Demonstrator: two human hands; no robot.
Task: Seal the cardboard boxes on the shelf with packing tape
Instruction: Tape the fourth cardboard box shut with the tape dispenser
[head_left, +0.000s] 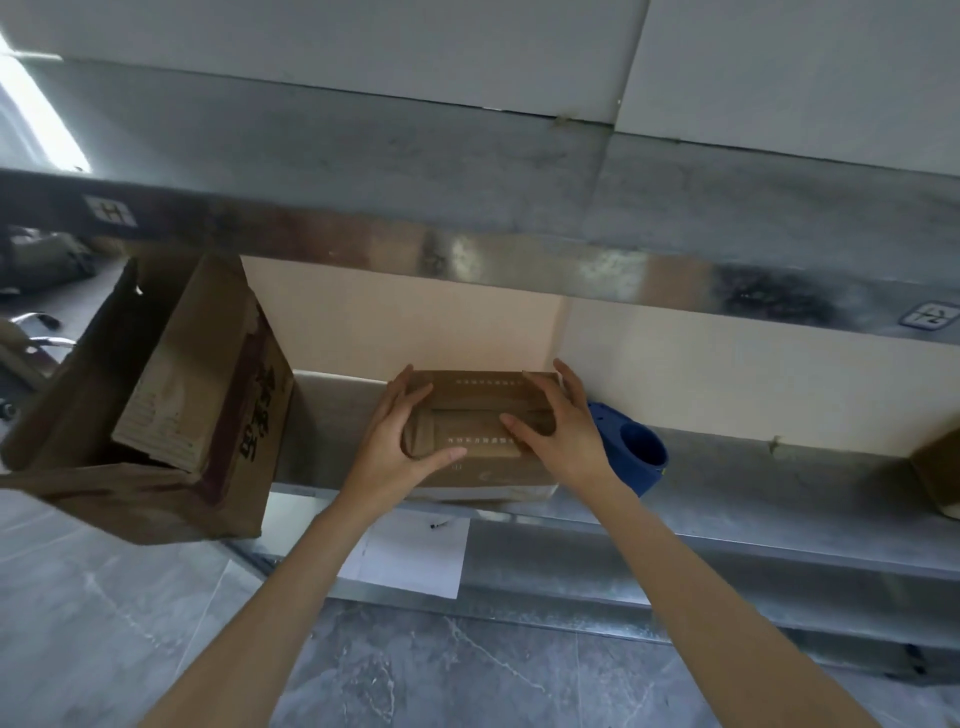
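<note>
Head view: left hand (400, 452) and right hand (563, 434), grips spread, press flat on the box (478, 413); tape dispenser (634, 452) just right of the box

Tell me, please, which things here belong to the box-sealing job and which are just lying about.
For the job: small cardboard box on the shelf; blue tape dispenser beside it; large open box to the left; box corner at the right edge.
Lying about: white paper sheet below the shelf; small black item on it.
</note>
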